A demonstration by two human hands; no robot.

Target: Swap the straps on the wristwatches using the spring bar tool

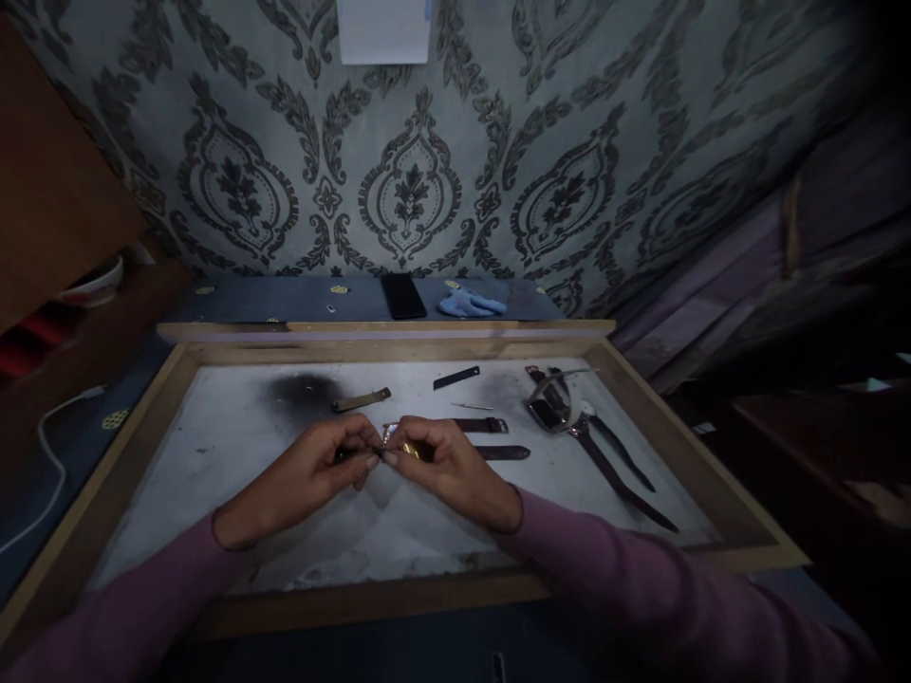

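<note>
My left hand (324,465) is closed, thumb and fingers pinching a small dark piece that the fingertips mostly cover. Against it, my right hand (452,470) is closed around a shiny gold piece (414,450), only partly visible under the fingers. The fingertips of both hands meet over the white work surface (342,541). Just behind the right hand lie a dark brown watch strap (484,425) and a second dark strap piece (509,453). Farther back are a thin metal tool (474,407), a dark flat blade (456,378) and an olive-handled tool (362,399).
Watches with dark straps (551,410) lie in a pile at the right. A raised wooden frame (399,602) borders the work surface. Behind it are a black phone (402,296) and a blue cloth (471,304). A white cable (46,441) runs at the left.
</note>
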